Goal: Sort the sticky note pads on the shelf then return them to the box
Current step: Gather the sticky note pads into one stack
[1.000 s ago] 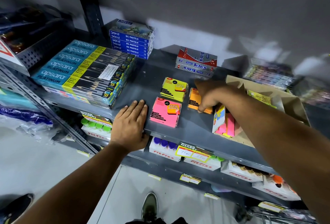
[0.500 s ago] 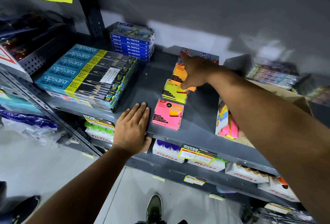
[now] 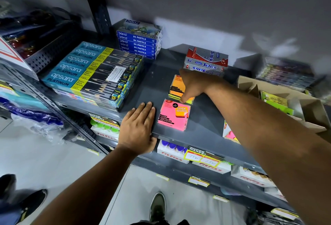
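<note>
A pink sticky note pad [image 3: 174, 115] lies flat near the front edge of the grey shelf [image 3: 155, 85]. Just behind it an orange pad [image 3: 176, 86] rests on top of a yellow pad [image 3: 190, 100], of which only the edges show. My right hand [image 3: 192, 85] covers the orange pad, fingers curled on it. My left hand [image 3: 138, 128] lies flat on the shelf's front edge, left of the pink pad, holding nothing. The cardboard box [image 3: 304, 106] stands at the right with green pads [image 3: 274, 102] inside; pink and yellow pads [image 3: 230, 134] show at its front.
Stacked Apsara pencil boxes [image 3: 93, 74] fill the shelf's left side. Doms oil pastel boxes [image 3: 139, 40] stand behind them. Softek boxes [image 3: 206, 61] sit just beyond my right hand. Glue packs [image 3: 179, 150] and price tags line the shelf below. My shoes show on the floor.
My right hand carried the orange pad from beside the box up and left, then set it down on the yellow pad. My left hand stayed flat on the shelf.
</note>
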`<state>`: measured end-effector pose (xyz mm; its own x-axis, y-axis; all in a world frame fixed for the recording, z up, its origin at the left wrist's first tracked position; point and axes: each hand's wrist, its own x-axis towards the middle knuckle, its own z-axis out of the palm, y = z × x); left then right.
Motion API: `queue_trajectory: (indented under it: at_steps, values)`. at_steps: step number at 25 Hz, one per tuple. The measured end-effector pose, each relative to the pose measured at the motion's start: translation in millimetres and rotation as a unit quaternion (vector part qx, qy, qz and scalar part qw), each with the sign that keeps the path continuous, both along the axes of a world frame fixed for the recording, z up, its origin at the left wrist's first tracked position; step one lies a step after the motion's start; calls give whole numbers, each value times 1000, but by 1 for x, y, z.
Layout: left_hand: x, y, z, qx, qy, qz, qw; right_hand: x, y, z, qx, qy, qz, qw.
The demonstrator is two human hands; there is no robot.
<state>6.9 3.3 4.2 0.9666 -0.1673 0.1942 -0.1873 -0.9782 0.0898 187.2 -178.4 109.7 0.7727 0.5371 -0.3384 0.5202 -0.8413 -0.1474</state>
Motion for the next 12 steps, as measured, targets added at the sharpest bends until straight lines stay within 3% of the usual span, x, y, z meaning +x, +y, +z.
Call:
queue_trajectory:
  at_steps: [6,12]
  values:
    - [0,0,1,1,8,6,1000,-7,-1,-4,8,-10,-26,1000]
    - [-1,-1,2,-3,15,8,1000,-34,-2,37,32,-40,-26,998]
